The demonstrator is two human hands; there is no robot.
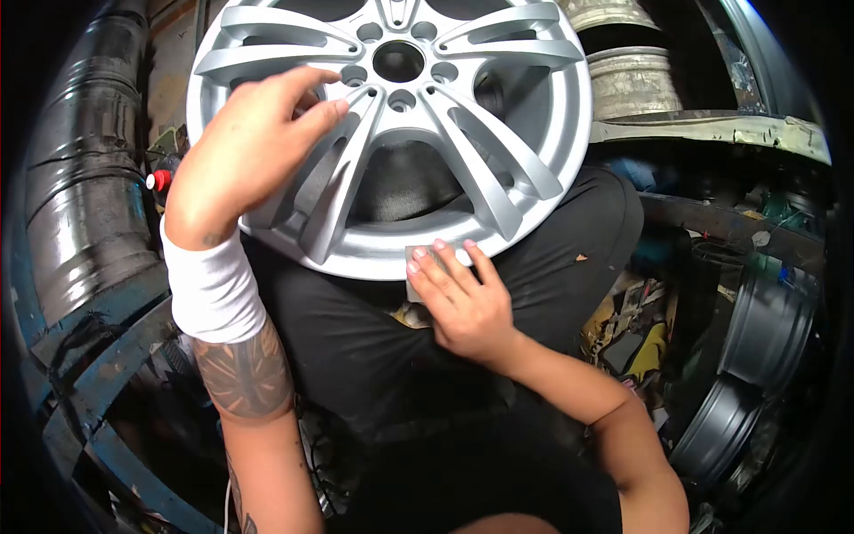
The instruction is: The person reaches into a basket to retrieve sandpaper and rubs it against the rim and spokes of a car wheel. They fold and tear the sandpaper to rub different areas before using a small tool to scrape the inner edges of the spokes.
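A silver alloy wheel rim with paired spokes lies face up at the top centre, its near edge over my lap. My left hand is above the rim's left side, thumb and forefinger apart near the bolt holes, with nothing visible between them. At the near edge, my right hand presses a small greyish sheet, perhaps sandpaper, against the rim's lip with its fingers laid over it. Part of the sheet is hidden under those fingers.
Stacked dark metal rims stand at the left beside a blue metal frame. More bare rims are at the upper right. Two grey rims sit at the lower right, near scattered debris. A red cap shows behind my left wrist.
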